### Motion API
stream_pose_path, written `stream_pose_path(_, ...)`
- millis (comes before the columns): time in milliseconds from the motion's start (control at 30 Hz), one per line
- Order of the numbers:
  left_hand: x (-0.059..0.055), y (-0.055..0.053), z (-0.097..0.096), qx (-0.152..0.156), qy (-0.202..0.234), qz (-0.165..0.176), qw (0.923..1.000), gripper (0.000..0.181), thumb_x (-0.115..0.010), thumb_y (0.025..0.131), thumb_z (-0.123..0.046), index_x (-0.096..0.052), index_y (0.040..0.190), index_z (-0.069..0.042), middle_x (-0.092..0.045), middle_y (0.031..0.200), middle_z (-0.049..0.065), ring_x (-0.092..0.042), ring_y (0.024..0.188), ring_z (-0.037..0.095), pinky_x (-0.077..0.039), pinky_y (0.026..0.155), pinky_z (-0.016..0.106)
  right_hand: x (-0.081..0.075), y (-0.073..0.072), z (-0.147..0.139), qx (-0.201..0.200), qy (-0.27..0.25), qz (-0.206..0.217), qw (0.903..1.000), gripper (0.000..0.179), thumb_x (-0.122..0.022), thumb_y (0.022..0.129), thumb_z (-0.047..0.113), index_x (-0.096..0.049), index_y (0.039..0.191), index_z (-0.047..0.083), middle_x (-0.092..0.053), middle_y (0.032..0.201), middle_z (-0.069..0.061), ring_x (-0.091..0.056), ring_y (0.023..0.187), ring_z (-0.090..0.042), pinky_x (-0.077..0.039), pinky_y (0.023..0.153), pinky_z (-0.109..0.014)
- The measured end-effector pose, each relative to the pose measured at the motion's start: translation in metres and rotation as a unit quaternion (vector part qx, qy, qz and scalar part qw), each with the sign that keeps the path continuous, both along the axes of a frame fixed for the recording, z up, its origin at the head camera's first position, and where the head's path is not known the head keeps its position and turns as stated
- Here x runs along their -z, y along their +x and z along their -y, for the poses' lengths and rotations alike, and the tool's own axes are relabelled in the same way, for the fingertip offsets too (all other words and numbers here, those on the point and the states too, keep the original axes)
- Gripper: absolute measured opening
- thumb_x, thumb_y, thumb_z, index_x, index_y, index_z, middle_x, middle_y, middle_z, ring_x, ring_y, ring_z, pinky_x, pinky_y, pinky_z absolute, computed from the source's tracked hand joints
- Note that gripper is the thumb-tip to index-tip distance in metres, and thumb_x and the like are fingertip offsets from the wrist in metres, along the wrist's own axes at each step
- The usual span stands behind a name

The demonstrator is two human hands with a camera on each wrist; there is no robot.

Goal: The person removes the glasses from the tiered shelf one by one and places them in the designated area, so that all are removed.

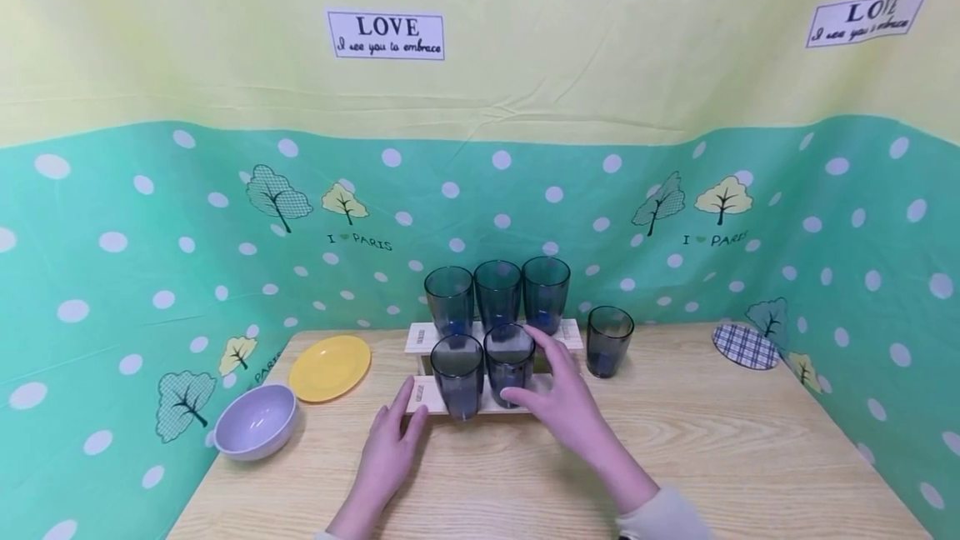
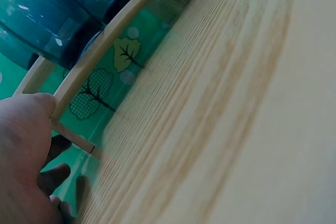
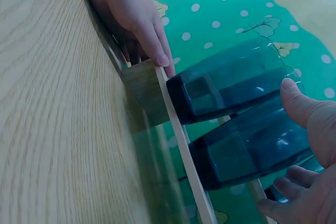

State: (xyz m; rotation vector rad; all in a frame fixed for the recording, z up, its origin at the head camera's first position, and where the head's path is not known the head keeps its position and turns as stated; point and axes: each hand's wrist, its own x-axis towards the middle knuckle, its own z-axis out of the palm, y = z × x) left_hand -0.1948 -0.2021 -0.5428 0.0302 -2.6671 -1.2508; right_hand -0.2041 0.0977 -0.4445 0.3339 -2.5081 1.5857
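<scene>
A two-step wooden rack (image 1: 422,338) stands on the table, seen from the head. Three dark blue-grey glasses stand on its upper board, one being the left rear glass (image 1: 448,294). On the lower board are a left front glass (image 1: 459,382) and a right front glass (image 1: 510,352), side by side and upright. My left hand (image 1: 388,450) holds the lower board's left end, its thumb at the front edge (image 2: 44,103). Around the right front glass, my right hand (image 1: 567,402) is spread, thumb before it and forefinger by its rim; firm contact is unclear.
Right of the rack, a single glass (image 1: 609,344) stands on the wooden table (image 1: 697,440). At the left are a yellow plate (image 1: 330,367) and a lilac bowl (image 1: 257,423). A checked round mat (image 1: 746,346) lies far right. Patterned cloth (image 1: 501,190) surrounds the table.
</scene>
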Motion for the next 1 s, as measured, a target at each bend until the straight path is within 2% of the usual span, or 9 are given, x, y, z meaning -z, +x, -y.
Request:
stream_pose_path(300,-0.001,0.004,0.001,-0.006,-0.002,0.013,0.9999,0.067,-0.055,0.116,-0.048,-0.039,0.174,-0.018,-0.045,0.168,0.024,-0.028,0.154,0.066,-0.028,0.120,0.082,0.007,-0.003,0.008,0.000,-0.005,0.015,0.9999,0.102,-0.097,0.088,0.032,-0.038,0.172,0.034,-0.035,0.176,-0.006,-0.037,0.159,-0.042,-0.035,0.123,-0.073)
stream_pose_path(567,0.000,0.005,0.002,-0.007,0.000,0.010,0.9999,0.067,-0.056,0.116,-0.048,-0.038,0.174,-0.019,-0.045,0.168,0.025,-0.028,0.154,0.065,-0.027,0.120,0.082,0.008,-0.006,0.010,-0.005,-0.014,0.018,0.9997,0.101,-0.096,0.090,0.031,-0.038,0.172,0.033,-0.041,0.174,-0.002,-0.036,0.161,-0.040,-0.035,0.125,-0.068)
stream_pose_path(700,0.000,0.003,0.001,-0.008,0.000,0.012,0.9999,0.069,-0.055,0.115,-0.051,-0.037,0.175,-0.021,-0.044,0.170,0.024,-0.027,0.156,0.064,-0.026,0.120,0.082,0.007,-0.008,0.010,-0.001,-0.010,0.019,0.9998,0.100,-0.096,0.090,0.028,-0.037,0.171,0.034,-0.044,0.173,-0.003,-0.039,0.159,-0.041,-0.038,0.124,-0.067)
stream_pose_path(1000,-0.003,0.000,0.000,-0.003,0.002,0.017,0.9998,0.070,-0.053,0.115,-0.054,-0.035,0.175,-0.023,-0.043,0.169,0.025,-0.026,0.156,0.063,-0.025,0.121,0.081,0.009,-0.012,0.010,-0.008,-0.036,0.012,0.9993,0.098,-0.095,0.090,0.017,-0.039,0.169,0.031,-0.052,0.163,-0.010,-0.054,0.148,-0.037,-0.051,0.117,-0.052)
